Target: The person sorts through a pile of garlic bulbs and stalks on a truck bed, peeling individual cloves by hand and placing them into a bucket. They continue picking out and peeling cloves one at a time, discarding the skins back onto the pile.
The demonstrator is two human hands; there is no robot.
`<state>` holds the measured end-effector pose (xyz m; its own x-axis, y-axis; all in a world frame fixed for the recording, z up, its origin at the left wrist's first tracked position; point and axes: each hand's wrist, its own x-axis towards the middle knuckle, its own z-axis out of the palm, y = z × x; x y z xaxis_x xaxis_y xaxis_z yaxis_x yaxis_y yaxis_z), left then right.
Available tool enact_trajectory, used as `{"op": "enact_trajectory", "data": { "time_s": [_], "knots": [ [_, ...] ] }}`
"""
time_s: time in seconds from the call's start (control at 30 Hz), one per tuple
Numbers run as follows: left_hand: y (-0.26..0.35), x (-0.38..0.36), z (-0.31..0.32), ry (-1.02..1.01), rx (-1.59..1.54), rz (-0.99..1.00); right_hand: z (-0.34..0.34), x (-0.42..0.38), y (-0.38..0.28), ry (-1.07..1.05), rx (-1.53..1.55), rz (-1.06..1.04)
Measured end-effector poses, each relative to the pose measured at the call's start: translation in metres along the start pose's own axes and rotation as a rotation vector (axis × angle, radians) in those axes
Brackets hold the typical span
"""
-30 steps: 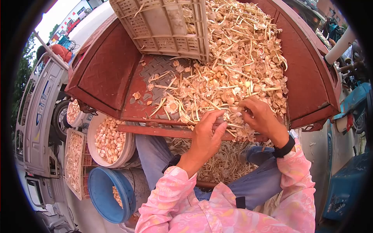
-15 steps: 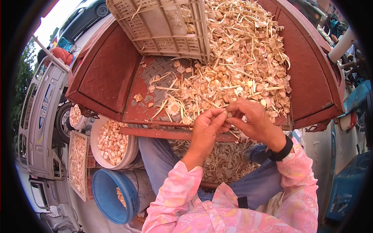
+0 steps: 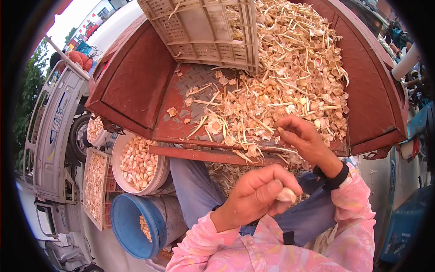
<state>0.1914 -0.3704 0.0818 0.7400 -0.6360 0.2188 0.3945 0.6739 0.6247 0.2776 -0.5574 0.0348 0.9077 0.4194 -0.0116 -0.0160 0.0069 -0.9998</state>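
Observation:
My left hand [image 3: 256, 192] is closed over my lap, in front of the truck bed's edge. A pale garlic clove [image 3: 286, 195] shows between its thumb and fingers. My right hand [image 3: 304, 141] hovers at the front edge of the garlic pile, fingers bent and apart, with nothing visible between them. Beneath and beyond it lies a heap of dry garlic skins, stalks and loose cloves [image 3: 290, 86] on the red metal bed [image 3: 170, 120].
A tilted plastic crate [image 3: 204, 34] leans on the heap. To the left stand a white bucket of garlic cloves [image 3: 121, 176], a blue bucket [image 3: 118, 226] with some cloves inside, and a shallow crate of garlic [image 3: 96, 181]. A grey vehicle [image 3: 56, 136] is farther left.
My hands, together over the bed's edge before, are apart now. The left has drawn back toward my body with the clove, while the right stays near the pile with its fingers loosened.

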Motion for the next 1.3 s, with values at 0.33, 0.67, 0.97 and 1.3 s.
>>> {"op": "enact_trajectory", "data": {
  "time_s": [0.33, 0.67, 0.97, 1.3],
  "knots": [
    [0.018, -0.017, 0.072, -0.499, 0.122, 0.308, 0.038, -0.004, -0.04, -0.214, 0.257, -0.204],
    [0.007, -0.023, 0.079, -0.358, 0.182, 0.537, 0.035, 0.003, -0.002, -0.045, -0.093, -0.081],
    [-0.037, -0.015, -0.043, 0.749, -0.465, -0.086, 0.044, -0.022, -0.023, -0.226, -0.759, -0.753],
    [0.047, -0.124, -0.086, 0.877, -0.27, 0.34, -0.042, -0.002, 0.002, 0.289, -0.995, -0.344]
  ]
}}
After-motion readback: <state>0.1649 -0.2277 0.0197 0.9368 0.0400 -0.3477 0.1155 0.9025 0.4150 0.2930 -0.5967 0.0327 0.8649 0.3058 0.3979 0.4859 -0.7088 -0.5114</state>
